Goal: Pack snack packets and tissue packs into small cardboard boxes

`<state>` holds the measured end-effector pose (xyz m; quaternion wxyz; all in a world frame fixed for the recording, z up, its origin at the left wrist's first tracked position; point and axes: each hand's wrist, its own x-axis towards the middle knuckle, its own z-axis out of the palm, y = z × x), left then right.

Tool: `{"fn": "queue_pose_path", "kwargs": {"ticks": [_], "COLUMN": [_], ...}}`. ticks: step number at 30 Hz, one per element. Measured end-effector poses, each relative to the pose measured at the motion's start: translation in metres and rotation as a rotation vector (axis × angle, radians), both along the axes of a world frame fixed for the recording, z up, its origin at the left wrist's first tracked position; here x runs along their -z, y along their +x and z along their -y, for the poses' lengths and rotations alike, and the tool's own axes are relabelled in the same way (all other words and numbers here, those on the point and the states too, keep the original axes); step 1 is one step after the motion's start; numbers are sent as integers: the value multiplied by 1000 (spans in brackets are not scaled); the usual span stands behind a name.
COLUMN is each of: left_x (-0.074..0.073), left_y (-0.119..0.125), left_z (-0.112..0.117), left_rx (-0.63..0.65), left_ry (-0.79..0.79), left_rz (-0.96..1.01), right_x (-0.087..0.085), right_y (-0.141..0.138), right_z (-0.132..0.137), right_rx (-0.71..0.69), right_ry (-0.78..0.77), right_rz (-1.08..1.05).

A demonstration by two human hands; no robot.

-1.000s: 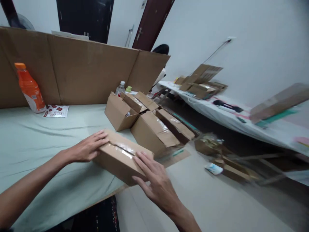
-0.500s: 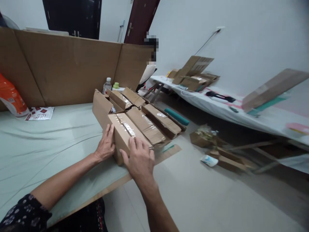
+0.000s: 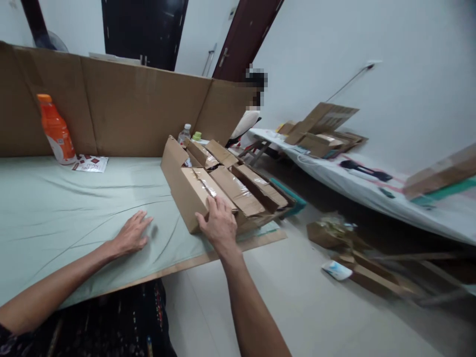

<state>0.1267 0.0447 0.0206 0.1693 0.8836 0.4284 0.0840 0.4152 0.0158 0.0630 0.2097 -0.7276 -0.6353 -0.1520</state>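
My right hand (image 3: 219,223) lies over the near end of a taped cardboard box (image 3: 193,198), its thumb against the left side and its fingers bent over the top. That box stands on the green-covered table (image 3: 74,208), pressed up to several other cardboard boxes (image 3: 236,191) in a cluster at the table's right end. Apart from the boxes, my left hand (image 3: 132,233) hovers low over the cloth, fingers spread, with nothing in it. The undersides of the boxes are hidden.
A cardboard screen (image 3: 145,104) runs along the table's back. Before it stand an orange bottle (image 3: 57,131), a printed packet (image 3: 90,163) and a clear bottle (image 3: 184,135). Cartons (image 3: 372,277) lie on the floor under a white-covered table (image 3: 323,168) at right. A person (image 3: 247,121) sits behind the screen.
My left hand has come off the box's side and moved left over the cloth. My right hand stays on the box's near end. The view has swung left.
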Motion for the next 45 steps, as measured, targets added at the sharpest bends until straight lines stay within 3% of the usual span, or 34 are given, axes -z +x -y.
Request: {"fn": "queue_pose_path", "kwargs": {"ticks": [4, 7, 9, 11, 13, 15, 17, 20, 27, 30, 34, 36, 41, 45], "left_x": [-5, -3, 1, 7, 12, 17, 21, 23, 21, 11, -7, -10, 2, 14], "left_y": [-43, -66, -74, -76, -75, -74, -74, -76, -80, -114, -180, -202, -212, -202], "left_z": [23, 47, 64, 80, 93, 104, 114, 133, 170, 170, 169, 167, 174, 185], "left_rx": [-54, -99, -124, -148, -166, -171, -163, -155, -209, -299, -583, -661, -675, -681], "left_ry": [25, 63, 94, 132, 170, 199, 212, 215, 180, 186, 254, 296, 396, 449], "left_rz": [-94, -128, -135, -137, -139, -141, -144, -141, -144, -162, -227, -256, -288, -225], "right_x": [-5, 2, 14, 32, 54, 75, 90, 103, 124, 124, 115, 112, 108, 79], "right_y": [-7, -22, -42, -70, -102, -130, -147, -151, -122, -120, -130, -133, -122, -80], "right_z": [-2, 18, 32, 43, 49, 50, 51, 59, 90, 100, 108, 105, 105, 108], "right_rx": [32, 68, -12, -169, -292, -327, -315, -305, -386, -418, -419, -396, -426, -485], "right_ry": [-66, 95, 162, 60, -138, -272, -301, -296, -262, -196, -165, -150, -118, -103], "right_rz": [4, 14, 18, 27, 36, 37, 40, 51, 72, 9, -70, -81, -140, -195]}}
